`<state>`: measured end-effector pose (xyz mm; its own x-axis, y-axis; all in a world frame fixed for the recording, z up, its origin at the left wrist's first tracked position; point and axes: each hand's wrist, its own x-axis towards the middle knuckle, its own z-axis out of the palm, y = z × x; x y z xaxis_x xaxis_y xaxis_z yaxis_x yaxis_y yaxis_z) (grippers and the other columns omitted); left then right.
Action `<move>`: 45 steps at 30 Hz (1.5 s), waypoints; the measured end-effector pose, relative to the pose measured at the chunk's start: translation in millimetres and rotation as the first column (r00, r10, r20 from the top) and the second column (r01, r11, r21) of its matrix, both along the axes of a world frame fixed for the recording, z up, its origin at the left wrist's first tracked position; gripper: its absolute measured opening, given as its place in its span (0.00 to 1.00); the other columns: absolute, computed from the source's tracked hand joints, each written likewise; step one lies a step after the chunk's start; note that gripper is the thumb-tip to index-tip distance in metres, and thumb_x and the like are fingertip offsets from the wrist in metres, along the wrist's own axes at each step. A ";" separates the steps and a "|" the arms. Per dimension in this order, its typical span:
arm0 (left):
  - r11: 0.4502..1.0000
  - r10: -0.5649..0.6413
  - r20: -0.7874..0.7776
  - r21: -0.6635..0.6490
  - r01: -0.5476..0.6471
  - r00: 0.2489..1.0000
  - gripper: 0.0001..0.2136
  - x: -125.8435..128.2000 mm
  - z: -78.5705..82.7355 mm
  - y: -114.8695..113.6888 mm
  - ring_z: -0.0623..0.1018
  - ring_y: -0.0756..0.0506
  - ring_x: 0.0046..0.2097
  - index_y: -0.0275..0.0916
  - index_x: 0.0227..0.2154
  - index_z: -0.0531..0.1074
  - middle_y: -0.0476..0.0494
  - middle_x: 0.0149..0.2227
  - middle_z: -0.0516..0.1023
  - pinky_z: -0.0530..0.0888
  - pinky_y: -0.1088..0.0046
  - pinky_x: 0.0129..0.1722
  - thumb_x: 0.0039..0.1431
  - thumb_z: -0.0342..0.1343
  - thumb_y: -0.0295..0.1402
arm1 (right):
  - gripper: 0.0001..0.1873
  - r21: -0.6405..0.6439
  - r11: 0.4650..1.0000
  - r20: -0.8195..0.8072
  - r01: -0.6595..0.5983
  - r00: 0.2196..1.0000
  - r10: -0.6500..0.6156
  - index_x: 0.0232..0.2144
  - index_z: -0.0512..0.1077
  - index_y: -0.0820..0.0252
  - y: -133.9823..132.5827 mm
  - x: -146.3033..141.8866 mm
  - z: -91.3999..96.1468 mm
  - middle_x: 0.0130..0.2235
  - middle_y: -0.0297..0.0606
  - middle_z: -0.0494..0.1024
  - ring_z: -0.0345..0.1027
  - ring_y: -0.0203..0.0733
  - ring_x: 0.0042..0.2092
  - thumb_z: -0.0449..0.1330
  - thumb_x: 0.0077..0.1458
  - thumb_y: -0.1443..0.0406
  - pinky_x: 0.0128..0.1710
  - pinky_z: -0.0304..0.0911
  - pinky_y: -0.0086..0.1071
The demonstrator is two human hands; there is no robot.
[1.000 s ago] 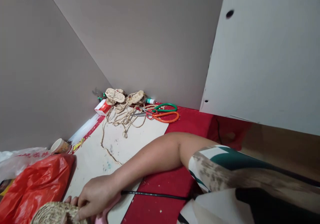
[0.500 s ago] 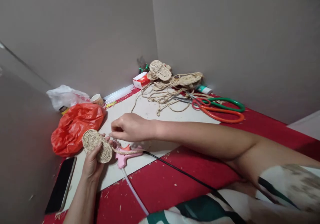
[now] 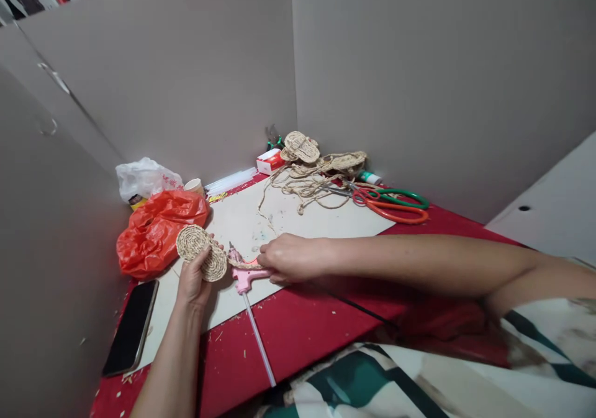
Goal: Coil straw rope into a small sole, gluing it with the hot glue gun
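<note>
My left hand point(image 3: 194, 281) is closed around a flat coiled piece of straw-coloured rope point(image 3: 194, 243), made of two joined round spirals, with the thumb on its face. From its right side a loose rope tail point(image 3: 245, 264) runs across a pink hot glue gun point(image 3: 243, 276). The gun lies on a white board point(image 3: 233, 213), nozzle pointing away, with a clear glue stick point(image 3: 258, 340) sticking out behind. My right hand point(image 3: 291, 258) is closed at the gun's handle end; its fingertips are partly hidden. A black cord point(image 3: 358, 307) trails from under that hand.
An orange plastic bag point(image 3: 156, 231), a white bag point(image 3: 146, 179) and a phone point(image 3: 133, 328) lie at left. Toward the back are spare glue sticks point(image 3: 233, 182), a small red-and-white box point(image 3: 270, 161), tangled rope point(image 3: 298, 185) and scissors point(image 3: 400, 205). Walls close in behind.
My right hand has moved from beside the coil rightward and nearer to me, onto the glue gun's handle. The left hand keeps holding the coil. The view has tilted upward.
</note>
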<state>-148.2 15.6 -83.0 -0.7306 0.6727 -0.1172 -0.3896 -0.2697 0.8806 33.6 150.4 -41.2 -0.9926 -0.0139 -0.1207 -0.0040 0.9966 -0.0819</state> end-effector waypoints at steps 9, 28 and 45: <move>0.984 0.168 0.028 0.059 -0.169 0.985 0.10 -15.7 6.7 -1.9 0.79 0.47 0.34 0.34 0.36 0.75 0.42 0.34 0.79 0.75 0.69 0.38 0.47 0.59 0.22 | 0.14 0.043 0.984 -0.293 -0.175 0.939 0.180 0.41 0.69 0.66 -30.3 10.2 -15.3 0.41 0.47 0.72 0.64 0.42 0.42 0.46 0.61 0.65 0.42 0.59 0.35; 0.988 0.154 0.015 -0.024 -0.154 0.988 0.09 -7.1 11.6 -2.8 0.78 0.48 0.30 0.34 0.37 0.74 0.42 0.32 0.78 0.75 0.69 0.33 0.52 0.60 0.30 | 0.17 -0.232 0.972 -0.145 -0.039 0.989 0.005 0.43 0.69 0.68 21.2 -20.2 -23.0 0.43 0.50 0.72 0.67 0.44 0.41 0.56 0.49 0.68 0.38 0.61 0.33; 0.914 -0.112 -0.202 -0.405 0.021 0.973 0.22 31.9 34.0 -12.9 0.78 0.44 0.34 0.37 0.43 0.74 0.42 0.36 0.79 0.73 0.72 0.33 0.43 0.66 0.40 | 0.21 -0.933 0.358 -0.083 -0.024 0.985 -0.150 0.35 0.73 0.66 54.4 19.6 14.2 0.20 0.30 0.65 0.56 0.28 0.22 0.55 0.55 0.52 0.22 0.53 0.23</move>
